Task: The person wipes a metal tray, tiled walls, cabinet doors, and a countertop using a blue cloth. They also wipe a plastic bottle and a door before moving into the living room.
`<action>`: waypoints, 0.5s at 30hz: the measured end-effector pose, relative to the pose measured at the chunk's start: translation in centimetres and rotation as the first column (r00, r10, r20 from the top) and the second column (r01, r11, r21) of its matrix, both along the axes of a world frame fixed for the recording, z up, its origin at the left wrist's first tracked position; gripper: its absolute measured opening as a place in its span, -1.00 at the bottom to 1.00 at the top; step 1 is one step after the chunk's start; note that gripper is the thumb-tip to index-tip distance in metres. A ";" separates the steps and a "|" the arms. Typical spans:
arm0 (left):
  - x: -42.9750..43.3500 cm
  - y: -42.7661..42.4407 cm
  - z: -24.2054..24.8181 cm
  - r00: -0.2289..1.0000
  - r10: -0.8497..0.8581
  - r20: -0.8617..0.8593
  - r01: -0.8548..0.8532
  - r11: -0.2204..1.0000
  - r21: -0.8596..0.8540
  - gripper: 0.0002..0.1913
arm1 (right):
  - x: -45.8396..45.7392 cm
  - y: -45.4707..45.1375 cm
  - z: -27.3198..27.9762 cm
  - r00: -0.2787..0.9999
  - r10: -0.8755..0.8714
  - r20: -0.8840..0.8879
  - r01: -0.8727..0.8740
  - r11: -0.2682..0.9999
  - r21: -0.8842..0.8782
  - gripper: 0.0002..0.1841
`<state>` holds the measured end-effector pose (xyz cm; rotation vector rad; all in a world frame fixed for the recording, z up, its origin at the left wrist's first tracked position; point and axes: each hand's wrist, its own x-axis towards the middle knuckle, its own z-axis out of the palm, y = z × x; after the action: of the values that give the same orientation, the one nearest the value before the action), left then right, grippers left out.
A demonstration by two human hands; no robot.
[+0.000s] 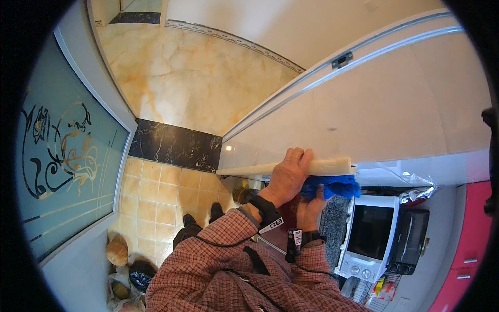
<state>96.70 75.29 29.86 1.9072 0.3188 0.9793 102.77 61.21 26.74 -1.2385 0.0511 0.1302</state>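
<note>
My left hand point(286, 177) lies on a long cream-coloured trim strip point(331, 166) at the edge of the pale wall, its fingers bent over the top. Just to the right and lower, my right hand point(312, 208) holds a crumpled blue cloth point(337, 186) against the underside of the strip, near its end. The fingers of my right hand are partly hidden by the cloth. Both wrists wear dark bands with cables.
A white microwave oven point(370, 228) and a black toaster oven point(409, 238) stand at the right on a speckled counter point(334, 230). Crumpled foil point(419, 189) lies behind them. A frosted glass door point(78, 148) is at the left. A pumpkin point(117, 252) and a black bag point(142, 275) rest on the floor.
</note>
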 end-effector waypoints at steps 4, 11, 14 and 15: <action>-0.3 0.6 -1.3 0.995 -0.073 -0.064 0.067 0.994 -0.086 -0.56 | -1.2 0.7 -4.0 0.990 0.077 -0.120 -0.069 0.995 0.070 -0.63; 0.1 2.1 -2.3 0.988 -0.157 -0.009 0.157 0.985 0.068 -0.66 | -2.9 0.8 -5.0 0.954 0.213 -0.211 -0.219 0.976 -0.004 -0.66; 0.3 2.8 -2.5 0.981 -0.194 -0.025 0.195 0.972 0.129 -0.65 | -3.0 -0.2 -6.3 0.891 0.166 -0.422 -0.096 0.979 0.181 -0.67; 0.6 3.1 -2.7 0.975 -0.219 -0.030 0.221 0.967 0.123 -0.63 | -3.1 -0.5 -7.2 0.934 0.310 -0.180 -0.352 0.889 -0.295 -0.69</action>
<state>97.27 78.37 27.15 2.0154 0.0524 0.8521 99.63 60.73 19.50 -1.5598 -0.0311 0.5180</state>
